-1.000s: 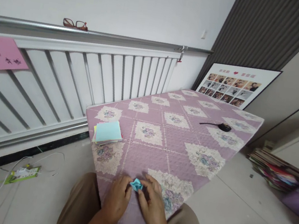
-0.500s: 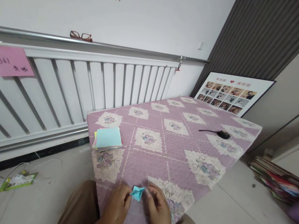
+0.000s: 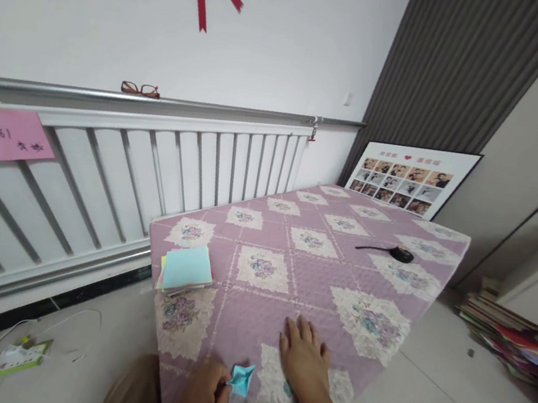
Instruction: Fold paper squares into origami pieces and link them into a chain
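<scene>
Near the front of the table a small folded piece of light-blue paper [image 3: 241, 379] stands with its middle opened like a little boat. Its left corner is pinched between the thumb and fingers of my left hand [image 3: 206, 394]. My right hand [image 3: 306, 358] lies palm down on the floral tablecloth [image 3: 243, 322], to the right of the paper and apart from it, fingers stretched forward and holding nothing. Farther off at the table's left edge is a stack of coloured paper squares [image 3: 188, 269], light blue on top.
A black coiled strap or tape [image 3: 400, 254] lies on the right side of the table. A white radiator [image 3: 173, 167] runs along the left, with glasses [image 3: 140, 89] on the pipe above. A photo board [image 3: 411, 179] leans behind the table. A power strip [image 3: 12, 362] sits on the floor.
My right hand has left the folded paper's side and moved forward and right, flattening onto the cloth. My left hand keeps its pinch. The view has tilted up slightly.
</scene>
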The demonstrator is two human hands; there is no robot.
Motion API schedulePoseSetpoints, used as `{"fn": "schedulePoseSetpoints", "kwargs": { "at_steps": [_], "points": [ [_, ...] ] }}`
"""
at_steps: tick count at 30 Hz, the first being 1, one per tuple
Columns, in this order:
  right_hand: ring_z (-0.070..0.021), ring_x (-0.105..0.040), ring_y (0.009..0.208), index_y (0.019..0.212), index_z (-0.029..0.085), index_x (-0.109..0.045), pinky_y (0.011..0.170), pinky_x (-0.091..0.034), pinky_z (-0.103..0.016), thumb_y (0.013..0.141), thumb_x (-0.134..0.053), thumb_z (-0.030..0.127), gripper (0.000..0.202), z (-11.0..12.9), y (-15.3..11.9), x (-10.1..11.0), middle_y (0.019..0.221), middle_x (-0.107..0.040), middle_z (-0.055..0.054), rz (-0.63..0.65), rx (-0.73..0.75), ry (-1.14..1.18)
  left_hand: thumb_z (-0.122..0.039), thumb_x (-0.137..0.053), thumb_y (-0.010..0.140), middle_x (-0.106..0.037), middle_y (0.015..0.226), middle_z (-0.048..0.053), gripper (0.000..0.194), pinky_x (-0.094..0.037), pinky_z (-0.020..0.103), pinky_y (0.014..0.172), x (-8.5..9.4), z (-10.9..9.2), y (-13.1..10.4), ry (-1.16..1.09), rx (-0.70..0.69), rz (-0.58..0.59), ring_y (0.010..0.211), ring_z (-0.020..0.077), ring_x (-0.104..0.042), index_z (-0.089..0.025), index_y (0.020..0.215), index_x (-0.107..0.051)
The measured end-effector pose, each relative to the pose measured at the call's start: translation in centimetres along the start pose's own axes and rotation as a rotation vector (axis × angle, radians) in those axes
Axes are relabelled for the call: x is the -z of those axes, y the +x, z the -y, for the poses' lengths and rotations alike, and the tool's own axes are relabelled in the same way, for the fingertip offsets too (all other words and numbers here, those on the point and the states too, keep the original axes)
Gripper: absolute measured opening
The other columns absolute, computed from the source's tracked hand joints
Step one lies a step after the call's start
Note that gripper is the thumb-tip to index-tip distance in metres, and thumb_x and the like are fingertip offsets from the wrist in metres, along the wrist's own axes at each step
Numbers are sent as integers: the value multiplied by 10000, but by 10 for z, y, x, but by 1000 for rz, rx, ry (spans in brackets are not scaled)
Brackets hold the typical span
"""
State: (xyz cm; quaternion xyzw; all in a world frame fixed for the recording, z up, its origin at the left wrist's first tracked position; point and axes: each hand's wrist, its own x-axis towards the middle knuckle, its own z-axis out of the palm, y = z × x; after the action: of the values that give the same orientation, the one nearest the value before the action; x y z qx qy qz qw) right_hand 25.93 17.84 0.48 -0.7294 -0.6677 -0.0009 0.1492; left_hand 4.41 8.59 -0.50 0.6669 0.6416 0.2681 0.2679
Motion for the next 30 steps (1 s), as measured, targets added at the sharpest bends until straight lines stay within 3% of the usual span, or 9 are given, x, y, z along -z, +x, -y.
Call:
{"fn": "schedulePoseSetpoints", "kwargs": {
  "at_steps": [5, 11, 17, 30],
  "points": [
    [-312, -329, 1323, 1292, 220, -526, 1010, -262, -567, 893, -385, 371, 450, 0, -4, -4, 1425, -434, -109, -15, 31, -22, -149, -459, 826, -621, 815, -17, 138, -394, 237, 713, -1, -13, 32, -74, 16, -36, 781, 149, -572, -230, 830, -571],
    [-327, -355, 1310, 1265, 218, -555, 1003, -264, -579, 880, -412, 369, 437, -3, -3, -2, 1402, -461, -123, -36, 41, 15, -193, -499, 851, -643, 822, -20, 105, -364, 219, 684, -5, -34, 106, 25, 109, -133, 782, 137, -581, -219, 849, -601],
    [-338, -374, 1301, 1243, 228, -577, 993, -281, -584, 867, -427, 381, 433, -5, -4, -3, 1395, -475, -112, -41, 34, 22, -220, -502, 878, -664, 911, 3, 125, -353, 218, 698, -20, -40, 170, 58, 141, -187, 842, 141, -594, -216, 957, -599],
    [-348, -446, 1248, 1178, 267, -619, 957, -323, -598, 833, -451, 390, 403, -15, 0, -15, 1346, -530, -102, -113, 59, 26, -236, -508, 891, -674, 971, 14, 154, -357, 234, 685, -29, -47, 248, 128, 152, -178, 871, 159, -604, -240, 1017, -597]
  ]
}}
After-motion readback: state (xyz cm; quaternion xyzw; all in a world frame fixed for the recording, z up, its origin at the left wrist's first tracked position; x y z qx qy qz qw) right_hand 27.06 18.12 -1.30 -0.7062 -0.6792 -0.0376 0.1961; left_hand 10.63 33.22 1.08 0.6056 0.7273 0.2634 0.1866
